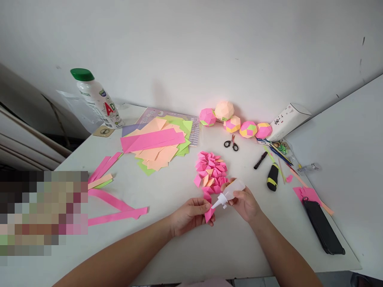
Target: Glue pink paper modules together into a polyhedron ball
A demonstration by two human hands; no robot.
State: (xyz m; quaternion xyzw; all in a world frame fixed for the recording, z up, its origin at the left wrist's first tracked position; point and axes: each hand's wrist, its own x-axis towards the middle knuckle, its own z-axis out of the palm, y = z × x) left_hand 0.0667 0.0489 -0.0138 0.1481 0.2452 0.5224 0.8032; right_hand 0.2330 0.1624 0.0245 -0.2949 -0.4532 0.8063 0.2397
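My left hand [193, 215] pinches a folded pink paper piece [209, 215] low over the table's front half. In my right hand [245, 203] is a translucent white glue bottle [235, 189], tilted down to the left. Its narrow nozzle points at the pink piece and appears to touch it, though the exact contact is too small to tell. Just beyond both hands lies a heap of folded paper pieces [211, 163], mostly pink with a few peach ones.
Behind are paper sheets [155, 147], small scissors [231, 143] and several faceted paper balls [224, 110]. Pink strips [119, 215] lie left, near a tall white bottle [100, 101]. To the right are a black marker [260, 160], a black-yellow cutter [272, 177] and a black phone-like case [323, 225].
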